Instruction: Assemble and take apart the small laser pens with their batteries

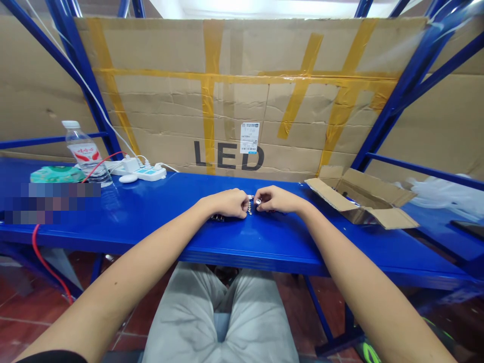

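Observation:
My left hand rests on the blue table with its fingers curled closed; whatever they grip is hidden from me. Facing it, my right hand pinches a small round metal part between thumb and fingers. Between the two hands lies a short column of small shiny metal pieces, too small to name. A silvery piece shows at the column's far end. Several more small dark and shiny pieces lie under my left wrist.
An open cardboard box stands to the right, its contents mostly hidden. On the left are a water bottle, a green packet and a white power strip with cables. A large cardboard panel rises behind the blue table.

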`<state>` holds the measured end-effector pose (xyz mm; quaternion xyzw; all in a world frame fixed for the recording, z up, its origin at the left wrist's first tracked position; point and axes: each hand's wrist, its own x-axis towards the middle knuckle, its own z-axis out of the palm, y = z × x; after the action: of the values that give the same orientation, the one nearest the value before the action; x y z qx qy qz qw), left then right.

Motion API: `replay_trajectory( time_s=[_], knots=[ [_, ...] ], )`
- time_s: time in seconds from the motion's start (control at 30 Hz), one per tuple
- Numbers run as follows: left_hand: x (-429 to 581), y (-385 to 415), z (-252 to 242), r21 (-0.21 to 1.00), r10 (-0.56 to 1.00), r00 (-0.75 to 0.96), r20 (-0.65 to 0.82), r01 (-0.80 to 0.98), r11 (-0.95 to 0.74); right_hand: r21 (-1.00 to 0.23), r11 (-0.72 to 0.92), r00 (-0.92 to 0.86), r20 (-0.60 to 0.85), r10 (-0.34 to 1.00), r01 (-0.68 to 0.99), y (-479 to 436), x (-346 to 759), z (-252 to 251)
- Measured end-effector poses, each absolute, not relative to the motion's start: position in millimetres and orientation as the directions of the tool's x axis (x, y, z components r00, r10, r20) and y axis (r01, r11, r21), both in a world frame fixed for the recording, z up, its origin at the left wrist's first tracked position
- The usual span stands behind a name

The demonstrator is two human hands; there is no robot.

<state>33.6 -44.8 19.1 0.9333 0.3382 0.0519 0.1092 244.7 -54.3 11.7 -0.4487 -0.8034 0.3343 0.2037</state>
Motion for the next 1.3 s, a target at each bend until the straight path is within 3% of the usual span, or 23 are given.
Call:
replay_trajectory(
  time_s=[0.1,0.23,0.37,0.57,0.73,1.13,1.3],
  knots=[
    [34,-44,18,0.161,0.619,0.772,0.147,0.598,-0.785,-0.717,0.382,-0.518,0.035,0.855,0.583,-53,245,11],
    [35,-42,17,0.059,0.524,0.741,0.419,0.554,-0.83,-0.72,0.396,-0.521,0.057,0.852,0.57,-52,246,9],
    [38,-36,12,0.024,0.401,0.751,0.525,0.458,-0.889,-0.729,0.404,-0.509,0.088,0.856,0.553,-52,244,8],
    [41,-29,2,-0.007,0.332,0.769,0.547,0.401,-0.916,-0.741,0.401,-0.496,0.106,0.862,0.538,-52,243,8],
    [42,-29,2,0.007,0.361,0.708,0.607,0.449,-0.893,-0.74,0.428,-0.514,0.13,0.848,0.519,-51,245,6],
    [28,-29,16,-0.009,0.415,0.72,0.556,0.504,-0.863,-0.71,0.464,-0.483,0.197,0.853,0.53,-44,248,3],
    [10,-25,26,-0.133,0.534,0.768,0.354,0.607,-0.784,-0.685,0.485,-0.483,0.217,0.848,0.544,-43,248,2]
  ],
)
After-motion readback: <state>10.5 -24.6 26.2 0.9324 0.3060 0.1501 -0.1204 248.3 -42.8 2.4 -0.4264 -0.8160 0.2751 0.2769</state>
